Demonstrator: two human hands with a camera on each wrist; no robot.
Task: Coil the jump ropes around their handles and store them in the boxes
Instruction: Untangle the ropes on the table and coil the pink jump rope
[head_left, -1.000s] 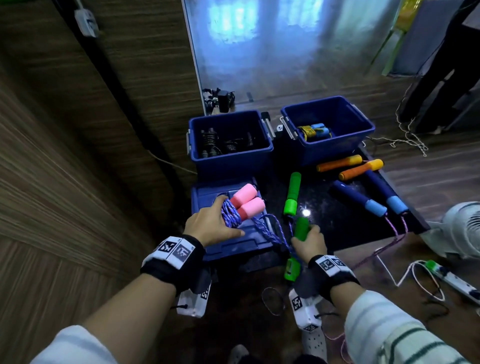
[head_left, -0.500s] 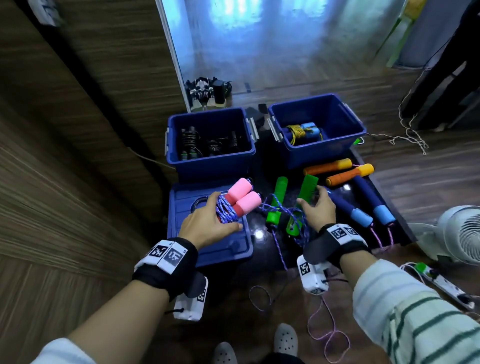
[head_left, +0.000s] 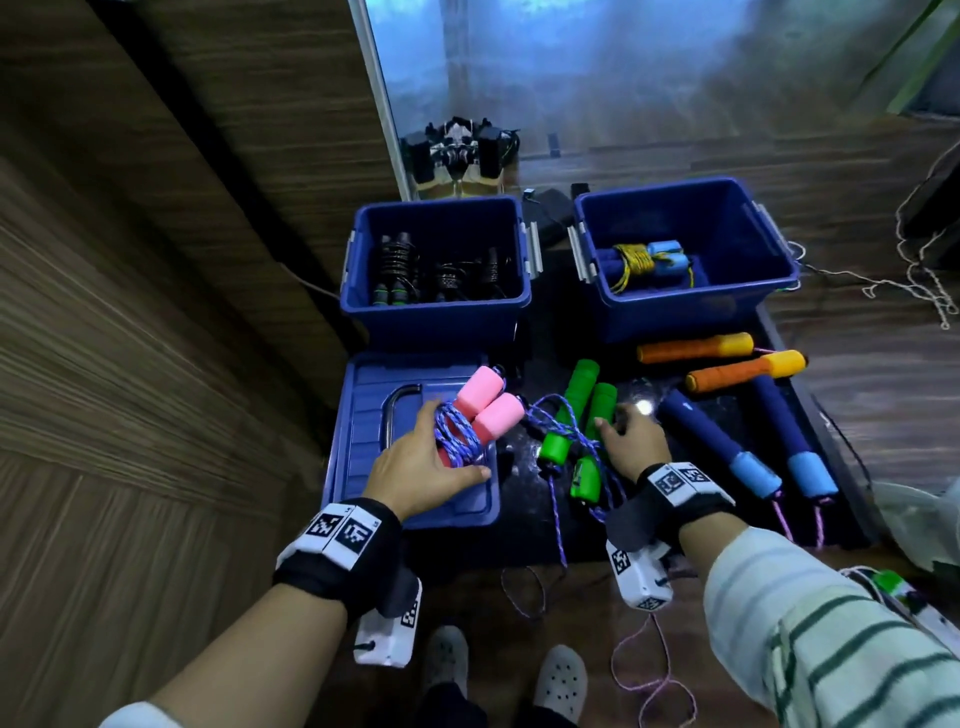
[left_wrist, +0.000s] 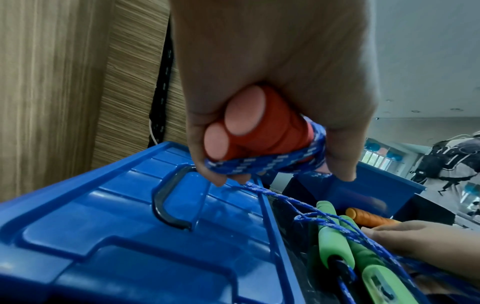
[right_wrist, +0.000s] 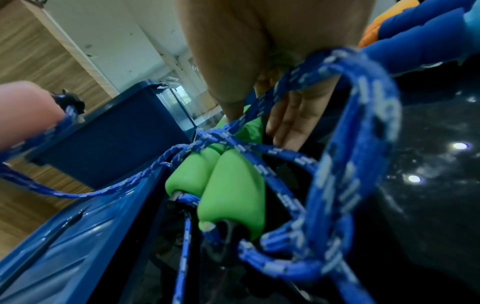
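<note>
My left hand (head_left: 457, 444) grips a pair of pink-capped red handles (head_left: 485, 402) held together, with blue speckled rope (head_left: 460, 434) coiled round them, just above a blue box lid (head_left: 363, 415). In the left wrist view the handles (left_wrist: 262, 127) sit in the curled fingers and the rope (left_wrist: 259, 164) crosses them. The rope's free part runs right over two green handles (head_left: 587, 400) lying side by side on the black mat. My right hand (head_left: 618, 426) lies on those green handles (right_wrist: 228, 185) with fingers (right_wrist: 293, 115) straight; a rope loop (right_wrist: 358, 123) drapes over it.
Two open blue boxes stand at the back: the left box (head_left: 436, 322) holds several dark coiled ropes, the right box (head_left: 675, 317) a blue-handled one. Orange handles (head_left: 696, 348) and blue handles (head_left: 711, 436) lie right of my hand. A power strip (head_left: 904, 597) lies bottom right.
My right hand carried one green handle up beside the other, laid it down and straightened its fingers. The left hand kept its hold on the pink handles over the lid.
</note>
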